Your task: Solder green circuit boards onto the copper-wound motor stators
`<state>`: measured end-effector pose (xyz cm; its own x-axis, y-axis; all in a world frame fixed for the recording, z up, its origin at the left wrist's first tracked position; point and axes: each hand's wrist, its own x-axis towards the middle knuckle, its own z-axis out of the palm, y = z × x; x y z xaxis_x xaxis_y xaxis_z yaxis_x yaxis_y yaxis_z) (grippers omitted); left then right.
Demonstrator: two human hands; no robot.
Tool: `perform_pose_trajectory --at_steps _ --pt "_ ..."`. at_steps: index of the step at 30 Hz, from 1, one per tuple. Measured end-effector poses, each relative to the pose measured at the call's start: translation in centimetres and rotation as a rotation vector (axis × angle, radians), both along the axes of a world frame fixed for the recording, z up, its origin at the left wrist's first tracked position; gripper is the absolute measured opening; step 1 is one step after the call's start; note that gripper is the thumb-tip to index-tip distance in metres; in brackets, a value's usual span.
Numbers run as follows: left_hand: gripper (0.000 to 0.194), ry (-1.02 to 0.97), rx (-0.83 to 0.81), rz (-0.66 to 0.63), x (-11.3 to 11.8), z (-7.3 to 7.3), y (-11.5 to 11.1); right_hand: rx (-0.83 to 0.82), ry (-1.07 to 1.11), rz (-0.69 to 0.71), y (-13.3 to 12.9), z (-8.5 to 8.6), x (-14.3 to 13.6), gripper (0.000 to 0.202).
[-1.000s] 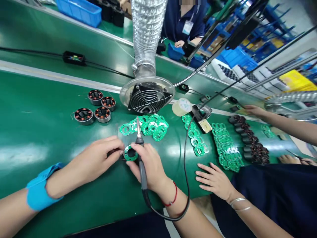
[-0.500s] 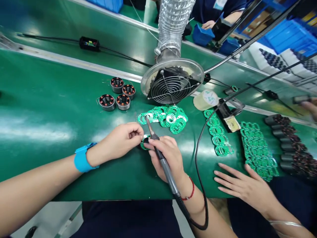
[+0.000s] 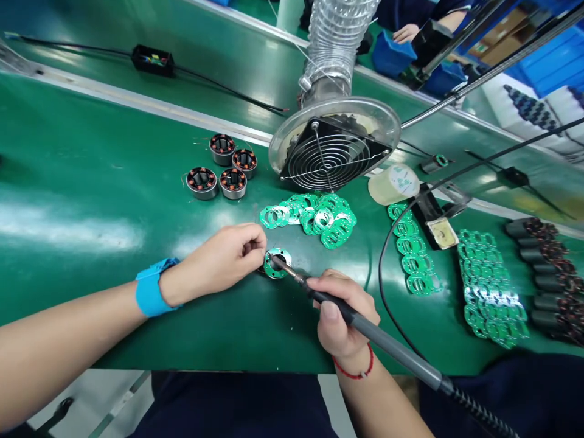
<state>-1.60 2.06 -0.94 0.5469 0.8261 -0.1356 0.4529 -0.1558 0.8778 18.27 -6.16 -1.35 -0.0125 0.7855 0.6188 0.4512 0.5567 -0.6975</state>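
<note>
A ring-shaped green circuit board [image 3: 285, 274] sits on a round part on the bench, in front of me. My left hand [image 3: 228, 255], with a blue wristband, is at its left edge, fingers pinched together; what they hold is too small to make out. My right hand [image 3: 344, 313] is closed around a soldering iron [image 3: 387, 340], whose tip points left and reaches the board. Behind the board lies a loose pile of green circuit boards [image 3: 336, 232]. Several stator cores with copper windings [image 3: 202, 182] stand at the back left.
A fume extractor fan [image 3: 328, 161] hangs over the bench behind the pile. To the right are a tape roll [image 3: 393, 184], a sponge holder [image 3: 442, 233], rows of boards [image 3: 490, 286] and stacked stators [image 3: 552, 280]. A person's hand [image 3: 406, 33] shows across the bench.
My right hand has moved right, away from the board, and the iron has swung to a flatter angle. Another person's hand at the right has left the view. The view has shifted slightly.
</note>
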Motion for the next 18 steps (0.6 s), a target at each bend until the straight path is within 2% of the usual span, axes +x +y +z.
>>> perform_pose_trajectory --at_steps 3,7,10,15,18 --pt "0.011 0.008 0.022 0.009 0.1 0.1 0.0 -0.007 -0.026 0.021 0.1 0.2 0.0 0.023" --pt "0.012 0.027 0.081 0.016 0.2 0.5 -0.2 -0.001 -0.024 0.024 -0.1 -0.2 0.1 0.021" --pt "0.011 0.051 0.142 0.008 0.3 0.6 -0.3 -0.081 -0.008 0.029 0.1 -0.8 0.0 0.037" --pt "0.010 0.083 0.213 -0.007 0.5 0.6 -0.4 -0.180 -0.348 0.162 1.3 -0.5 -0.8 0.049" --pt "0.011 0.085 0.173 -0.008 0.2 0.7 -0.3 -0.239 -0.412 0.222 1.7 -0.3 -0.9 0.057"
